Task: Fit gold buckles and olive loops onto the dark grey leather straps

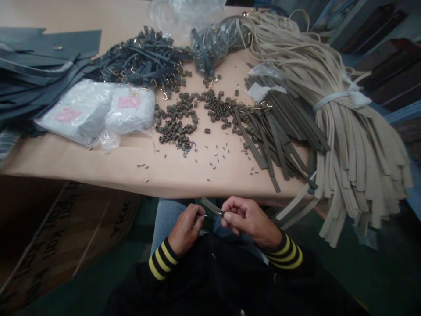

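In front of my lap, below the table edge, my right hand (240, 215) pinches a short olive strap (210, 205) with a slot near the fingers. The strap's free end points up and left. To its left, my left hand (189, 224) is closed, with a small shiny metal piece (205, 215) showing at its fingertips; its exact kind is too small to tell. The two hands are apart. On the table ahead lie many tiny metal pins (213, 166) and a heap of olive strap loops (176, 127).
Olive straps with buckles (269, 145) lie at the right, beside a tied bundle of long beige straps (355, 145) hanging over the edge. Dark buckled straps (141, 61), plastic-wrapped white packets (82, 112) and dark sheets (75, 44) fill the left. A cardboard box (82, 228) stands below.
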Motion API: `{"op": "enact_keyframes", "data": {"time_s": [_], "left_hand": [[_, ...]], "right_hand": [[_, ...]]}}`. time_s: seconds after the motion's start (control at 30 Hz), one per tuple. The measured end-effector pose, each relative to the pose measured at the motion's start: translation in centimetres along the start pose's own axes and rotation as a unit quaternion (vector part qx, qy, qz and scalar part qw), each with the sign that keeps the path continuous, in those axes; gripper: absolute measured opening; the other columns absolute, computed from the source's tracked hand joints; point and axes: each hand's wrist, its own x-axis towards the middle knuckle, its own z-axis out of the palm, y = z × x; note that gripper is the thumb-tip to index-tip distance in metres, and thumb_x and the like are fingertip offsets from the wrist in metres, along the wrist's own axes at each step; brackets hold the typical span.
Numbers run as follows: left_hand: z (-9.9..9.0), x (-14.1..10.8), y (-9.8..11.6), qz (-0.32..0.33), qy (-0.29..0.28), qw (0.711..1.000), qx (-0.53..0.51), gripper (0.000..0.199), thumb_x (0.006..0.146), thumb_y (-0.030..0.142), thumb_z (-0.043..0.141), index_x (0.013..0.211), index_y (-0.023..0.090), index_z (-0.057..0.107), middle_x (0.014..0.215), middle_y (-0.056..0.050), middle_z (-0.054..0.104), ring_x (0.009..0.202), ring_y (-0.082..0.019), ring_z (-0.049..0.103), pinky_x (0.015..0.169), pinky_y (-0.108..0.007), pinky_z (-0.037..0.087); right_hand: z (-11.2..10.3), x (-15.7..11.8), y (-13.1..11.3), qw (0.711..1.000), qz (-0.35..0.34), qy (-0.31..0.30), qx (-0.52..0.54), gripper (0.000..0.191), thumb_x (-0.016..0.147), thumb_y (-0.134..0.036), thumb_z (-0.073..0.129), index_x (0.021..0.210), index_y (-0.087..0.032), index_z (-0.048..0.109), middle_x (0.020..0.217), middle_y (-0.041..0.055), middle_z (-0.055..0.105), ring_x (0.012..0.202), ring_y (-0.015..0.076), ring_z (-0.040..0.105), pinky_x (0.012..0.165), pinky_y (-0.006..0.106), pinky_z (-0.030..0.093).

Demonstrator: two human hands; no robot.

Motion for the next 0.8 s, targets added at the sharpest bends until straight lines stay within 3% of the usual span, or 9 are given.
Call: {"op": "enact_keyframes", "data": {"time_s": [0.07, 0.13, 0.2, 0.27, 0.4, 0.57, 0.67, 0.8], "left_hand": [[-0.5, -0.1, 1.0, -0.031, -0.010, 0.994, -0.106, 0.015, 0.073, 0.024, 0.048, 0.082, 0.014, 0.054, 0.071, -0.002, 0.051, 0.062, -0.012, 0.050, 0.055, -0.025, 0.046], [-1.0, -0.3, 2.5, -0.071, -0.034, 0.970, -0.231, 0.021, 0.073, 0.029, 0.051, 0.086, 0.013, 0.054, 0.072, -0.002, 0.052, 0.059, -0.010, 0.050, 0.049, -0.022, 0.046], [-1.3, -0.3, 3.8, -0.102, -0.053, 0.941, -0.317, 0.022, 0.071, 0.032, 0.055, 0.078, 0.011, 0.055, 0.070, -0.002, 0.053, 0.055, -0.008, 0.050, 0.047, -0.020, 0.046], [-1.3, -0.3, 4.4, -0.123, -0.038, 0.925, -0.357, 0.025, 0.070, 0.035, 0.058, 0.069, 0.010, 0.055, 0.064, -0.001, 0.055, 0.050, -0.006, 0.049, 0.044, -0.018, 0.046], [-0.8, 0.0, 4.3, -0.153, 0.017, 0.916, -0.370, 0.031, 0.067, 0.039, 0.059, 0.059, 0.010, 0.054, 0.050, 0.001, 0.054, 0.039, -0.004, 0.047, 0.038, -0.015, 0.041], [-0.5, 0.3, 3.9, -0.163, 0.035, 0.920, -0.356, 0.035, 0.066, 0.042, 0.059, 0.052, 0.010, 0.053, 0.038, 0.001, 0.052, 0.032, -0.004, 0.044, 0.034, -0.015, 0.037], [-0.8, 0.3, 4.0, -0.155, 0.054, 0.921, -0.354, 0.035, 0.066, 0.041, 0.058, 0.051, 0.011, 0.052, 0.037, 0.002, 0.050, 0.031, -0.004, 0.043, 0.033, -0.014, 0.036], [-1.3, 0.3, 3.7, -0.133, 0.087, 0.927, -0.340, 0.032, 0.067, 0.038, 0.058, 0.052, 0.011, 0.053, 0.041, 0.002, 0.053, 0.034, -0.005, 0.046, 0.035, -0.015, 0.039]], "right_hand": [[-0.4, 0.7, 0.8, 0.999, 0.022, 0.018, 0.025, 0.017, 0.071, -0.030, 0.053, 0.074, -0.015, 0.046, 0.059, -0.0018, 0.055, 0.039, 0.0032, 0.038, 0.038, 0.017, 0.028], [-0.5, 1.4, 1.5, 0.999, 0.037, 0.025, 0.032, 0.020, 0.070, -0.032, 0.054, 0.075, -0.014, 0.047, 0.060, -0.0020, 0.054, 0.039, 0.0030, 0.038, 0.038, 0.017, 0.026], [-0.5, 1.7, 1.8, 0.998, 0.048, 0.026, 0.028, 0.022, 0.070, -0.033, 0.055, 0.076, -0.013, 0.047, 0.060, -0.0021, 0.054, 0.039, 0.0029, 0.038, 0.038, 0.017, 0.025], [-0.4, 1.8, 1.8, 0.998, 0.055, 0.026, 0.021, 0.023, 0.070, -0.034, 0.055, 0.077, -0.013, 0.047, 0.059, -0.0022, 0.054, 0.038, 0.0026, 0.037, 0.037, 0.016, 0.024], [-0.1, 1.8, 1.8, 0.997, 0.067, 0.025, 0.016, 0.024, 0.070, -0.034, 0.055, 0.077, -0.013, 0.047, 0.061, -0.0017, 0.055, 0.038, 0.0023, 0.038, 0.036, 0.016, 0.025], [-0.3, 1.9, 1.8, 0.997, 0.080, 0.013, 0.001, 0.024, 0.073, -0.036, 0.053, 0.079, -0.013, 0.046, 0.062, -0.0011, 0.056, 0.038, 0.0024, 0.038, 0.035, 0.015, 0.027], [-1.8, 0.8, 0.8, 0.994, 0.095, -0.012, -0.054, 0.026, 0.075, -0.037, 0.052, 0.083, -0.012, 0.049, 0.062, -0.0003, 0.057, 0.038, 0.0030, 0.040, 0.037, 0.016, 0.029], [-5.0, -1.7, -1.0, 0.973, 0.102, -0.018, -0.206, 0.023, 0.079, -0.035, 0.048, 0.084, -0.013, 0.056, 0.065, 0.0009, 0.058, 0.043, 0.0054, 0.044, 0.041, 0.018, 0.034]]}}
